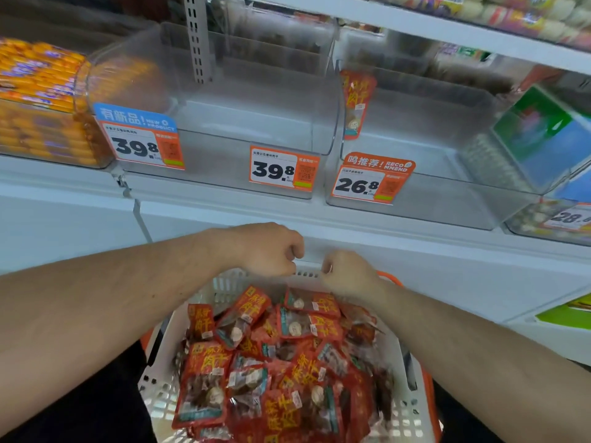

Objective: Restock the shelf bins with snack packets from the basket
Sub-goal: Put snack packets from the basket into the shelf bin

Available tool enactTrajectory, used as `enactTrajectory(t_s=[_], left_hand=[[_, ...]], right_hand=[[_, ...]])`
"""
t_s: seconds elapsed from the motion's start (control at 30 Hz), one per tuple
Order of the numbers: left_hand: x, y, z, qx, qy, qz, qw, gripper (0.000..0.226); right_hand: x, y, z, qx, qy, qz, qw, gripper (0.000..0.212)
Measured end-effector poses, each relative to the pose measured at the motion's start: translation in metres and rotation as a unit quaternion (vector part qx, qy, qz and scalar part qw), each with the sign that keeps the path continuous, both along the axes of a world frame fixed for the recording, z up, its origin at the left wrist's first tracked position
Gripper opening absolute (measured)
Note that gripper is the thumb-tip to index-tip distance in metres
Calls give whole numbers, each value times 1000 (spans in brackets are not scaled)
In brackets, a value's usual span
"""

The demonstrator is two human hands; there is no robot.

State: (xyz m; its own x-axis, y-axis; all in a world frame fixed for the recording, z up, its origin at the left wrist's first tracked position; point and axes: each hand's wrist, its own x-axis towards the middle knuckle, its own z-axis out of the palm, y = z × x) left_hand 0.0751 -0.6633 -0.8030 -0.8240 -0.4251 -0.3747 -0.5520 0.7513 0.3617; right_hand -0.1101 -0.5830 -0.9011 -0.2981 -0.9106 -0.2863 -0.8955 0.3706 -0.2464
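Below white shelf [224, 215] | clear bins [243, 129] | basket [166, 340] of packets [281, 362] | both hands' fingers curled, holding nothing: left hand [268, 251], right hand [348, 273]

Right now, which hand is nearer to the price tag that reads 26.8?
The right hand. It sits below the 26.8 price tag, over the far rim of the basket. The left hand is also below the tag but further to the left.

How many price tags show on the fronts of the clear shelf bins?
4: two 39.8 tags on the empty middle bin, a 26.8 tag on the next bin, and one partly cut off at far right.
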Motion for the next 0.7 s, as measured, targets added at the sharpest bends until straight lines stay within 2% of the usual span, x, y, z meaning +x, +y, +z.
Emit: enactTrajectory(t_s=[0.07, 0.1, 0.17, 0.23, 0.33, 0.43, 0.5, 0.57, 0.6, 0.7], left_hand=[[-1, 0, -2, 10, -4, -6, 1000, 36], [-2, 1, -4, 15, -8, -11, 1000, 35], [-4, 3, -7, 20, -12, -18, 1000, 35], [-7, 5, -9, 22, -14, -23, 999, 34], [-9, 7, -11, 26, -14, -24, 999, 35], [-8, 7, -12, 42, -11, -15, 999, 34], [-6, 6, -12, 63, -4, 2, 998, 34], [-5, 5, -13, 72, -1, 16, 997, 37], [-5, 4, -14, 73, 0, 20, 997, 40], [-4, 3, -15, 62, -7, 15, 998, 58]], right_hand=[[-15, 12, -9, 138, 8, 5, 990, 30], [-20, 19, -15, 198, 15, 13, 980, 45], [-28, 34, -28, 271, 73, 32, 959, 70], [-25, 47, -32, 295, 114, 54, 947, 57], [-27, 57, -51, 219, 89, 16, 972, 29], [-41, 54, -48, 152, 132, 41, 979, 27], [-44, 42, -24, 148, 118, 44, 981, 24], [-37, 29, 15, 202, 163, 104, 960, 11], [-34, 24, 36, 211, 136, 126, 960, 14], [-37, 13, 83, 198, -76, 80, 974, 12]])
